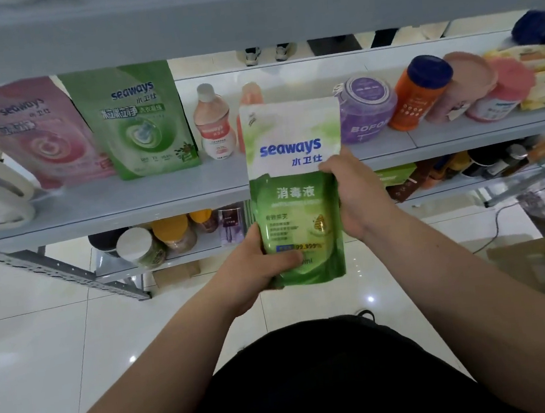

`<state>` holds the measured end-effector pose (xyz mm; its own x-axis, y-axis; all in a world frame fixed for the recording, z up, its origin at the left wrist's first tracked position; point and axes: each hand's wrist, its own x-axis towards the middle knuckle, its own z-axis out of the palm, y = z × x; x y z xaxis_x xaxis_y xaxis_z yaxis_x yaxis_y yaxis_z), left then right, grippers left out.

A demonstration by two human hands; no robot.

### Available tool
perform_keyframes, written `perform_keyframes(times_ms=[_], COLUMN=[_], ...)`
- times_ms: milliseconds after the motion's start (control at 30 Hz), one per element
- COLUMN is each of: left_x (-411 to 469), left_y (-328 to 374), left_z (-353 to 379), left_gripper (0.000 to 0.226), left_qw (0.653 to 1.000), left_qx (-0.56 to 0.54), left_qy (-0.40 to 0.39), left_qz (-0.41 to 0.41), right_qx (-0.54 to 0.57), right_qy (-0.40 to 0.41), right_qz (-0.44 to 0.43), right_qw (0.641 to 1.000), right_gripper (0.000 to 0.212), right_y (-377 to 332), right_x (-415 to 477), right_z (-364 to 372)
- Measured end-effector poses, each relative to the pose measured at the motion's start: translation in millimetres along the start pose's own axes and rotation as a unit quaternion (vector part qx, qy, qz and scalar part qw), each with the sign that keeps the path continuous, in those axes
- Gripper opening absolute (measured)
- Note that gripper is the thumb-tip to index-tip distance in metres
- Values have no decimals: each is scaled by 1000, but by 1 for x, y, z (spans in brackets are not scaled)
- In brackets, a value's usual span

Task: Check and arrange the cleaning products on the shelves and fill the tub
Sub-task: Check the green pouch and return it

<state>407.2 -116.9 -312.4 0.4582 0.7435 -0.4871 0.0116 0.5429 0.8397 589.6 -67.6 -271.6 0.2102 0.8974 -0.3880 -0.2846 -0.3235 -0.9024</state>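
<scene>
- Disinfectant pouch, green and white, marked "seaways": upright in your two hands, in front of the middle shelf and clear of its surface.
- Left hand: you grip the pouch's lower left corner, thumb pressed across its front.
- Right hand: you hold its right edge, fingers curled behind, thumb at the front.
- Shelf stock behind: pink pouch, green pouch, pink bottle, purple jar, orange jar.
</scene>
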Motion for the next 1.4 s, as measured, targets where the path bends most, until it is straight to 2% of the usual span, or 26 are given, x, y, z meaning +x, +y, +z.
perform_keyframes(times_ms=[100,200,300,433,567,700,833,900,1033,1100,1200,1300,1400], left_x=[-2,-2,4,21,46,80,119,136,167,179,194,203,207], left_y=[-1,-2,1,13,24,33,44,52,61,54,34,18,11], left_z=[-2,-3,-3,1,8,15,19,21,14,3,-17,-26,-29], left_gripper=[49,44,44,42,43,53,69,69,50,52,60,61,61], left_qw=[998,997,997,996,992,978,968,957,925,896,813,733,687], left_qx=[50,61,59,61,94,164,195,229,315,380,529,645,696], left_qy=[27,24,35,55,83,120,152,166,192,212,230,204,194], left_qz=[31,36,30,36,34,37,47,61,94,88,78,74,73], right_qx=[-44,-60,-91,-201,-238,-247,-205,-195,-190,-208,-222,-215,-192], right_qy=[41,49,7,-61,-99,-116,-73,-53,-24,-11,11,23,42], right_qz=[5,17,47,83,106,75,27,2,-71,-110,-142,-146,-149], right_qw=[998,997,995,974,960,959,976,979,979,972,965,965,969], right_gripper=[25,25,24,17,19,18,21,19,22,25,23,26,17], right_y=[6,5,1,-13,-28,-42,-38,-34,-33,-33,-29,-21,-14], right_x=[2,5,12,27,49,77,108,123,149,159,175,192,205], right_z=[-1,-2,-8,-25,-38,-50,-55,-59,-62,-60,-52,-47,-45])
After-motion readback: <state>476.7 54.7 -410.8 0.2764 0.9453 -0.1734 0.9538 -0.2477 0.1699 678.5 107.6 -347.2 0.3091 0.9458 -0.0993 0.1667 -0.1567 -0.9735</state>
